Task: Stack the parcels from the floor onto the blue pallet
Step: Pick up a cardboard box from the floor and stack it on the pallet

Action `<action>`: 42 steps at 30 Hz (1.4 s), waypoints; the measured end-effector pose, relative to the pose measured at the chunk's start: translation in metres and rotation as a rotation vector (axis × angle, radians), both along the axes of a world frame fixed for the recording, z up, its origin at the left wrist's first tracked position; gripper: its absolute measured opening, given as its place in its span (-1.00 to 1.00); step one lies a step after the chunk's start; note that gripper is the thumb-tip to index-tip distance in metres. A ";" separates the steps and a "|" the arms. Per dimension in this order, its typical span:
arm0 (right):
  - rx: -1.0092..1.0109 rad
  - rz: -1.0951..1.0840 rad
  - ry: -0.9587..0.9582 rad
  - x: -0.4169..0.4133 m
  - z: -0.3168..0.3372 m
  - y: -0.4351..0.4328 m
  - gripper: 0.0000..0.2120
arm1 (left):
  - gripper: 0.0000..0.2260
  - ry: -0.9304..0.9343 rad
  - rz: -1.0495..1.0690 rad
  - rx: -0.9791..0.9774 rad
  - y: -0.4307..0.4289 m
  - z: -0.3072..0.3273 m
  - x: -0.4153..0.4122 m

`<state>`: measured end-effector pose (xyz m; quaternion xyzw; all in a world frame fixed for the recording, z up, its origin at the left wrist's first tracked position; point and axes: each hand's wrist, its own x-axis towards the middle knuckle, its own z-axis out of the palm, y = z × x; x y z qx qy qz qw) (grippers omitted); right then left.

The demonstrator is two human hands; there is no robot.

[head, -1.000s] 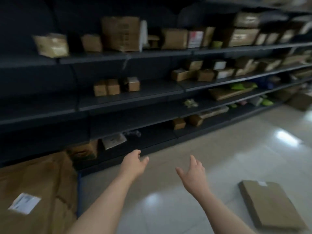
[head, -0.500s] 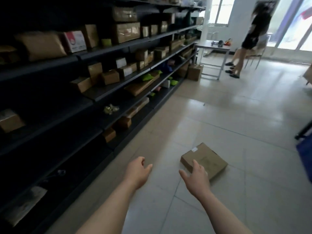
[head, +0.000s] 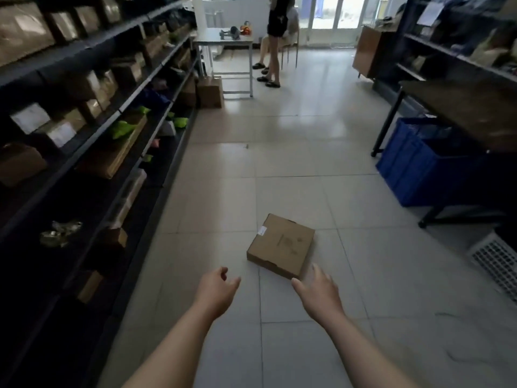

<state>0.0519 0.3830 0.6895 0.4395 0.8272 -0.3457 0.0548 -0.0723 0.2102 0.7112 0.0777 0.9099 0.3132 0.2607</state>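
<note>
Your left hand [head: 216,292] and right hand [head: 319,289] reach forward, apart from each other and both empty. The left's fingers are loosely curled and the right's are relaxed and spread.

The flat cardboard parcel [head: 281,245] lies on the tiled floor [head: 279,152] just beyond your hands, turned askew to the tile lines. Its near corner shows just beside your right thumb, and there are bare tiles along all four of its edges.

Dark shelving [head: 84,130] full of boxes lines the left side of the aisle, its base edge running straight into the distance. On the right, a blue crate [head: 414,166] sits under a dark table [head: 461,107] whose black legs stand at the aisle's edge, with a white grille [head: 498,261] nearer you. Between the two sides the floor is open.

At the far end stands a grey worktop [head: 223,40] with a brown box [head: 209,92] at its foot and a person [head: 275,37] just to its right.
</note>
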 end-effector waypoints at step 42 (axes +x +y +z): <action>-0.316 -0.477 -0.231 -0.364 -0.349 0.362 -0.32 | -0.67 -0.319 -0.157 -0.302 0.393 -0.357 -0.428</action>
